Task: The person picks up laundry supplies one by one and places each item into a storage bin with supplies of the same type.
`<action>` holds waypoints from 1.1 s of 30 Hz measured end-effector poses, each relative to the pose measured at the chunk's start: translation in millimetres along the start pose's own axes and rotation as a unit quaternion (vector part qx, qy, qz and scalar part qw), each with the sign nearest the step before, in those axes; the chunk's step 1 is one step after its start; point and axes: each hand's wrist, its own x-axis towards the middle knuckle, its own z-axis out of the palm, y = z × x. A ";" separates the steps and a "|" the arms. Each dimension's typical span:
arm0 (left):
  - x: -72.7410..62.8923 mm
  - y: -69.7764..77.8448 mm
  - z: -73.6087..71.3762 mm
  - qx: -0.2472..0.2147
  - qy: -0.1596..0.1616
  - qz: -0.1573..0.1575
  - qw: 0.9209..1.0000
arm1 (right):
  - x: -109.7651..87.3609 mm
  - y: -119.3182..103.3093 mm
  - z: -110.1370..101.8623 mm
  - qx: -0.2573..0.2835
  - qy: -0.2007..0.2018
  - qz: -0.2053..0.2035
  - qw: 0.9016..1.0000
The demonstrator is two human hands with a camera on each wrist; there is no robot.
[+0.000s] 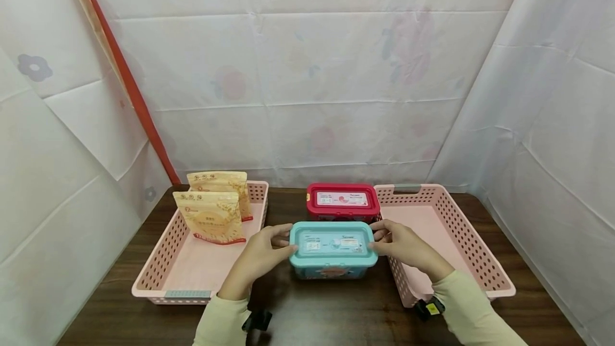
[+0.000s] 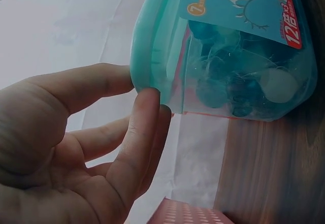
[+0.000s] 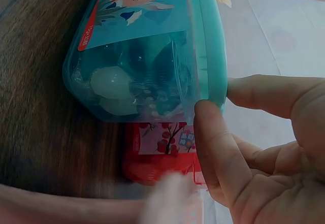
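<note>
Your right sleeve [image 1: 473, 303] crosses over the near part of the right basket [image 1: 451, 252], to the right of the teal box [image 1: 332, 252], so the cuff or wrist strap could catch that rim if you swing outward low. Your left hand [image 1: 265, 250] and right hand [image 1: 405, 244] pinch opposite ends of its lid [image 1: 333, 243], fingertips at the rim. The box sits between them, over the table [image 1: 326, 314]; whether its base bears weight you can't tell here. With the hold so high, the lid might pop loose, or uneven lifting might tilt the box and shift the capsules inside. To the box's left, the left basket [image 1: 192, 271] holds a front pouch [image 1: 211, 218] and a rear pouch [image 1: 226, 181], both upright; a knock could topple them. Just behind the box, the red box [image 1: 343, 212] blocks a straight push away from you. Farther back hangs a patterned cloth [image 1: 312, 68].
</note>
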 end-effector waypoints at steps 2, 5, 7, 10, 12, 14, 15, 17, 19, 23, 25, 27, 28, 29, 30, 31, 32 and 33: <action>-0.8 -0.5 -1.5 0.000 -0.001 0.000 1.000 | 0.3 0.0 1.1 0.007 -0.004 -0.003 1.000; -1.6 -1.5 -2.7 -0.003 -0.002 0.000 1.000 | 0.2 -0.2 2.3 0.013 -0.007 -0.003 1.000; -2.0 -2.7 -3.1 -0.003 -0.002 0.000 1.000 | 0.3 -0.2 3.1 0.019 -0.010 -0.003 1.000; -3.5 -3.7 -3.9 -0.009 -0.001 -0.001 1.000 | -0.1 -0.8 4.6 0.029 -0.016 -0.003 0.999; -4.3 -4.1 -4.8 -0.014 -0.001 -0.003 1.000 | 0.4 -0.3 5.4 0.032 -0.018 0.000 0.999; -4.9 -4.4 -5.6 -0.018 -0.002 -0.004 1.000 | 1.1 0.0 6.0 0.034 -0.018 0.004 0.999; -4.9 -4.6 -5.8 -0.019 -0.002 -0.004 1.000 | 1.5 0.4 6.1 0.035 -0.019 0.007 0.999; -4.9 -4.8 -6.0 -0.019 -0.002 -0.004 1.000 | 2.3 1.1 6.0 0.034 -0.020 0.010 0.999; -5.1 -4.9 -6.0 -0.018 -0.003 -0.005 1.000 | 2.5 1.3 5.4 0.036 -0.025 0.009 0.999; -5.7 -4.3 -6.0 -0.018 -0.003 -0.010 1.000 | 2.8 2.0 4.1 0.042 -0.036 0.005 0.998; -5.7 -4.1 -6.3 -0.022 -0.004 -0.013 1.000 | 2.8 2.3 3.8 0.046 -0.037 0.006 0.998; -5.4 -4.4 -6.8 -0.034 -0.008 -0.017 0.999 | 2.7 2.7 3.8 0.048 -0.040 0.004 0.998; -5.1 -4.8 -7.2 -0.044 -0.011 -0.021 0.999 | 2.7 3.3 3.9 0.053 -0.042 0.005 0.998; -4.9 -5.3 -7.7 -0.056 -0.016 -0.024 0.998 | 2.6 3.7 4.1 0.058 -0.044 0.006 0.997; -4.6 -6.1 -8.3 -0.072 -0.022 -0.027 0.997 | 2.3 4.0 4.3 0.065 -0.048 0.008 0.997; -4.3 -6.8 -9.0 -0.088 -0.029 -0.030 0.995 | 2.1 4.7 4.6 0.072 -0.052 0.010 0.996; -4.1 -7.5 -9.7 -0.104 -0.036 -0.034 0.993 | 1.9 5.4 4.9 0.077 -0.057 0.013 0.995; -3.8 -8.2 -10.4 -0.118 -0.043 -0.036 0.991 | 1.4 6.0 5.1 0.082 -0.062 0.016 0.995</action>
